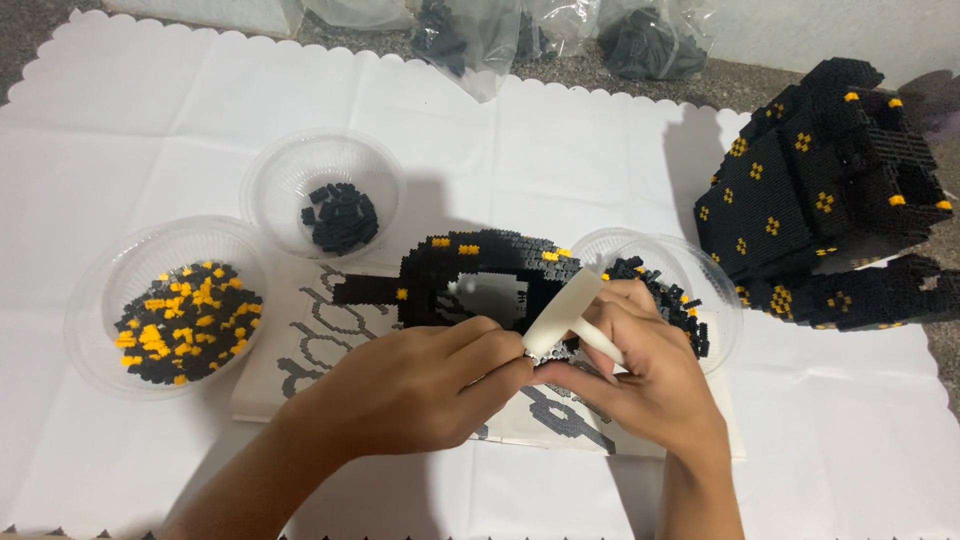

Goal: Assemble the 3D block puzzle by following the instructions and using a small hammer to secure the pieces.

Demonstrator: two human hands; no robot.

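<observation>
A black ring-shaped build of tiny bricks with a few yellow spots (480, 262) lies on a printed instruction sheet (300, 350). My left hand (415, 385) reaches in from the lower left, its fingertips pinched at the ring's near edge. My right hand (640, 375) holds a white plastic brick tool (565, 315) against the same spot. Both hands meet there, hiding the near part of the ring.
Three clear bowls hold small bricks: black and yellow (170, 305) at left, black (325, 190) behind it, black (665, 285) at right. A large black and yellow brick model (820, 190) stands at far right. Plastic bags (560, 30) lie beyond the white cloth (120, 120).
</observation>
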